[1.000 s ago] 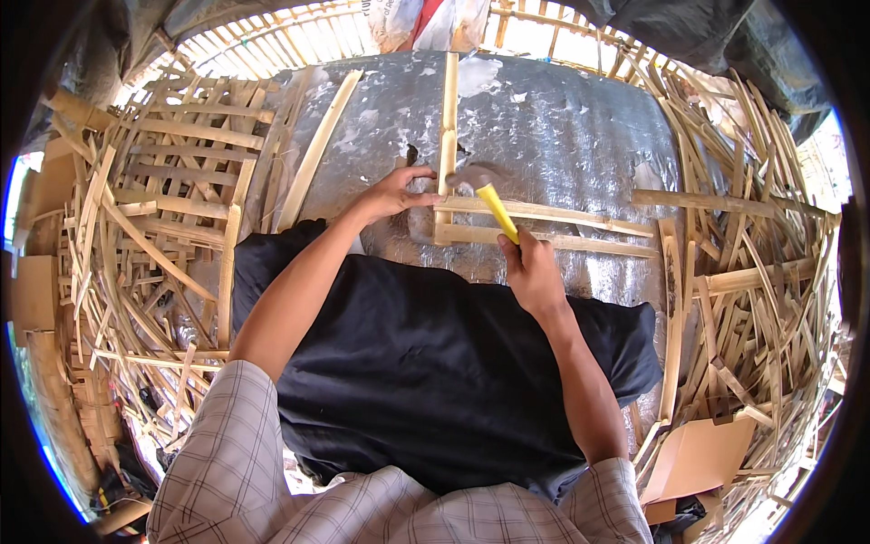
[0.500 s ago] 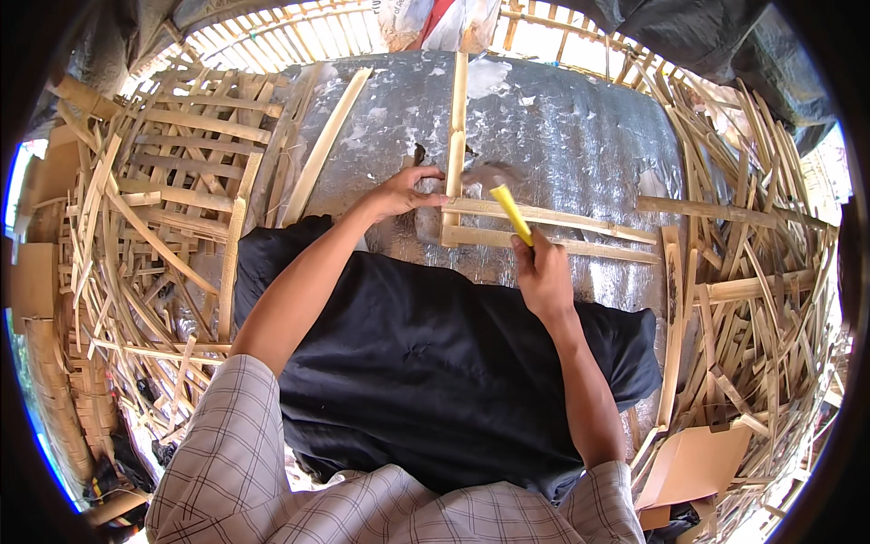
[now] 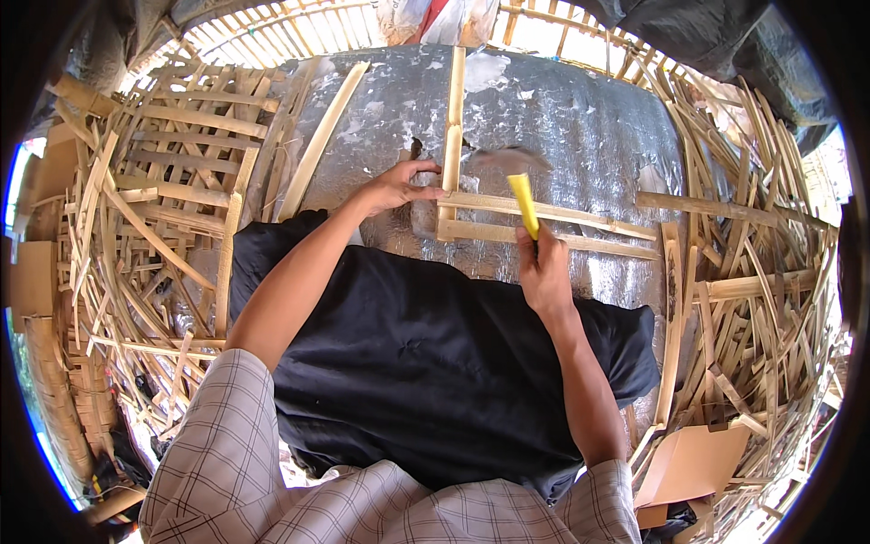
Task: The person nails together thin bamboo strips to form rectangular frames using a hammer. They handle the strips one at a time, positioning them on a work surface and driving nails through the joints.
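Hammer [image 3: 524, 204]: over the silver-grey sheet [image 3: 598, 118], right of the upright bamboo strip [image 3: 454, 109], head blurred.
Right hand [image 3: 546, 276]: fingers wrapped round the yellow handle.
Left hand [image 3: 399, 188]: fingers at the upright bamboo strip's left edge; cannot tell whether they grip.
Cross strips [image 3: 580, 215]: two, toward the sheet's right edge.
Near edge: under black cloth [image 3: 426, 354].
Open room: toward the far right corner.

A pale grey shirt [image 3: 362, 510], crossed by thin dark checked lines, has loose, short sleeves [image 3: 217, 426].
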Tool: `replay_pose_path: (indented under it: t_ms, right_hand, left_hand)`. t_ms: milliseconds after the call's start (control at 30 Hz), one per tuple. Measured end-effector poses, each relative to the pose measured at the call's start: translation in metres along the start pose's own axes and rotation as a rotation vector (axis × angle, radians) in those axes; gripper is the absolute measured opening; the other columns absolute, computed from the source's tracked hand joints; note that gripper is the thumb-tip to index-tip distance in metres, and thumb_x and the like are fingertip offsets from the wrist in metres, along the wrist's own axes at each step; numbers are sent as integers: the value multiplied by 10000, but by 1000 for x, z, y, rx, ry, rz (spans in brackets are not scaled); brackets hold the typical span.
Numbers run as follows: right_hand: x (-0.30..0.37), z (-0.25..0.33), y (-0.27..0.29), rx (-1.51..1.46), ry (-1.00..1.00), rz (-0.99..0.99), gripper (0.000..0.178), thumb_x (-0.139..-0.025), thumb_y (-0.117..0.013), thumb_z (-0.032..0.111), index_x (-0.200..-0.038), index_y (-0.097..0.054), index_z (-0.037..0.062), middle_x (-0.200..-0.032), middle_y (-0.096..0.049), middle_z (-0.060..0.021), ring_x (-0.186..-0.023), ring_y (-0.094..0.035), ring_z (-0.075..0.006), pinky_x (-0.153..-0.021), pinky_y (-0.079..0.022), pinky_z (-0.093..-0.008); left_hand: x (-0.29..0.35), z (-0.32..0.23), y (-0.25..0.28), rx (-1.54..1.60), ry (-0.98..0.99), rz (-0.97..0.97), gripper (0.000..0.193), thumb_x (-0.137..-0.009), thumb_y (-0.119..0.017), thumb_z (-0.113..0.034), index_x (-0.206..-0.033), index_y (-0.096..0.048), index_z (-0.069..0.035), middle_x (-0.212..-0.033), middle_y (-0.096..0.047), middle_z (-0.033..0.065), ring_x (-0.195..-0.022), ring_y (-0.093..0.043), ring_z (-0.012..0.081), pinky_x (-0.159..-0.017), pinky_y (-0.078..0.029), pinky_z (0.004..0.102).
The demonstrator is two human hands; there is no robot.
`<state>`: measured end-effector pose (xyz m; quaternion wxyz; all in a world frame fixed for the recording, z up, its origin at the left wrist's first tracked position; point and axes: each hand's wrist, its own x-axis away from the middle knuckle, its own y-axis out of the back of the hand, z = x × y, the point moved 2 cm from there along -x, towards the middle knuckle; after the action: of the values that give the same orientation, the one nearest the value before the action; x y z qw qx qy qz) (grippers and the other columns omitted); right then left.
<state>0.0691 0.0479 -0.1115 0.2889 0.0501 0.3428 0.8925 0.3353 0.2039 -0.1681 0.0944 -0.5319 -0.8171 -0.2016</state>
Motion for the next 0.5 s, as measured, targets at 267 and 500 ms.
replay_pose_path:
  t_ms: [267,500]
  right_hand:
    - [-5,12,4,-33,-25,2,254,-1043,-650,189,-930,-590,-30,-642,-602,-277,-640,-614,-527,-567,-458,-578]
    - [-6,4,6,176,146,43,275,-1060,-630,186,-911,-565,-35,-649,-586,-292,-618,-576,-542,-525,-412,-552]
  left_hand:
    - [-8,24,13,-29,-21,-14,783,-900,-872,-314,-1528,-513,-12,-1572,-519,131,-1445,-472,232,-1181,-384,351]
    - [-2,15,9,-40,-15,-33,769,-913,-858,-319,-1522,-514,4,-1562,-526,143,-1468,-451,236,-1186,-378,356]
